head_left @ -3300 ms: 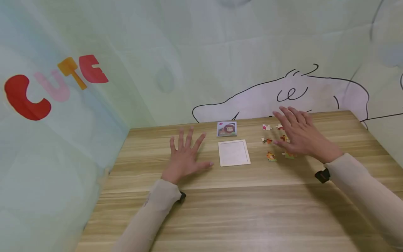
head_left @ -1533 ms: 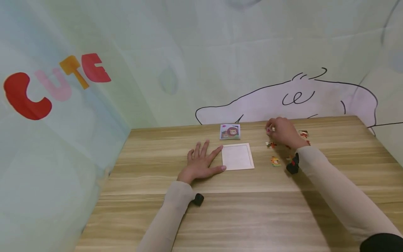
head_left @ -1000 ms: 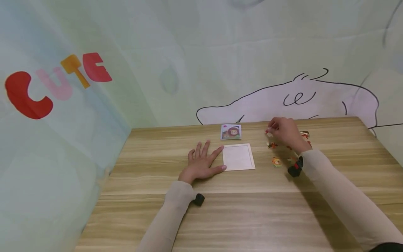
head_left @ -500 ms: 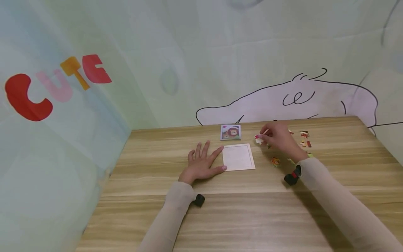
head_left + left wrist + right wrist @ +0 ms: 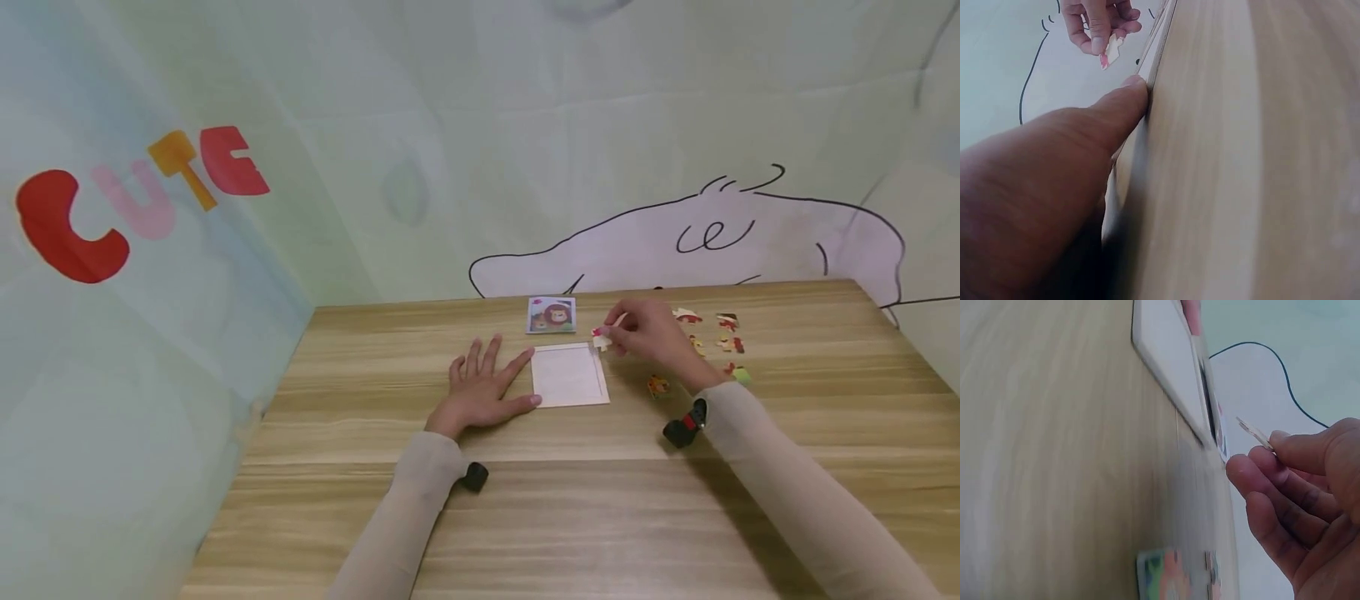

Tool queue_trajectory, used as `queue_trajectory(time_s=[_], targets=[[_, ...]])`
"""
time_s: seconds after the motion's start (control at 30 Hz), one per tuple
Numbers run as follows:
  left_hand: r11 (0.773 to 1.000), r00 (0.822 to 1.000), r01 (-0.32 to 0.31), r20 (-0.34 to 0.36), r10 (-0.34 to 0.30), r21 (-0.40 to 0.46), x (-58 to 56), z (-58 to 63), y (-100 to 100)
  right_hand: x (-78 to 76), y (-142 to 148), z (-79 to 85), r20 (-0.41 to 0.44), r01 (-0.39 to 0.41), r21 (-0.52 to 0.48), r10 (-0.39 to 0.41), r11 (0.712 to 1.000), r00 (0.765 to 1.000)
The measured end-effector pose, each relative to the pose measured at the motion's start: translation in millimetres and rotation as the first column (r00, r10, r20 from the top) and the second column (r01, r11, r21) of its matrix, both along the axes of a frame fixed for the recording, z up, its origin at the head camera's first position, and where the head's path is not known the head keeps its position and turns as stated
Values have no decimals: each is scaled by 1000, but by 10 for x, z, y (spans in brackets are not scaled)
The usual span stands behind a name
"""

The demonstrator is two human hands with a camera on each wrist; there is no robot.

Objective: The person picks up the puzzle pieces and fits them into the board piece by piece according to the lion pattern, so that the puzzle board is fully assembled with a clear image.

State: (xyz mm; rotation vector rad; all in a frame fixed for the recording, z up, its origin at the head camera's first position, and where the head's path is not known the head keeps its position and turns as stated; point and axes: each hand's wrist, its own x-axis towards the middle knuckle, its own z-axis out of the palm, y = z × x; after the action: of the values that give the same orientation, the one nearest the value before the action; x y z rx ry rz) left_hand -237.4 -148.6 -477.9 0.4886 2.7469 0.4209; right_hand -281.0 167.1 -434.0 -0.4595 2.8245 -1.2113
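Note:
Between thumb and fingers, my right hand (image 5: 648,335) pinches a white and pink jigsaw piece (image 5: 601,340). In the head view the piece overlaps the top right corner of a white square puzzle frame (image 5: 568,377). The right wrist view shows this piece (image 5: 1254,432) edge-on, raised above the table. My left hand (image 5: 483,392) lies spread on the table, with thumb and index fingertip at the frame's left edge. Seen from the left wrist, the left thumb (image 5: 1119,112) rests against the frame's edge.
A small lion picture card (image 5: 551,315) lies behind the frame. Several loose jigsaw pieces lie to the right, among them an orange one (image 5: 658,385) and a green one (image 5: 738,374). A printed cloth (image 5: 405,150) stands behind the wooden table (image 5: 525,517).
My left hand moved right to the frame's edge. My right hand picked up the pink and white jigsaw piece from the back of the group and carried it left and nearer to the frame.

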Motion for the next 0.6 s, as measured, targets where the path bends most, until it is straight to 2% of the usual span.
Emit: queue_trajectory(time_s=[0.23,0.4,0.6], targets=[[1000,1000,-2,22,1,28,21,29,-18,-9,-177,-11,45,-5,-22,6,1000,999],[1000,1000,-12,20,12,8,12,12,-28,-14,-315,-33,79,-49,-39,52,998,996],[1000,1000,-15,18,15,4,-2,-5,-28,-20,-462,-47,122,-87,-12,88,996,989]])
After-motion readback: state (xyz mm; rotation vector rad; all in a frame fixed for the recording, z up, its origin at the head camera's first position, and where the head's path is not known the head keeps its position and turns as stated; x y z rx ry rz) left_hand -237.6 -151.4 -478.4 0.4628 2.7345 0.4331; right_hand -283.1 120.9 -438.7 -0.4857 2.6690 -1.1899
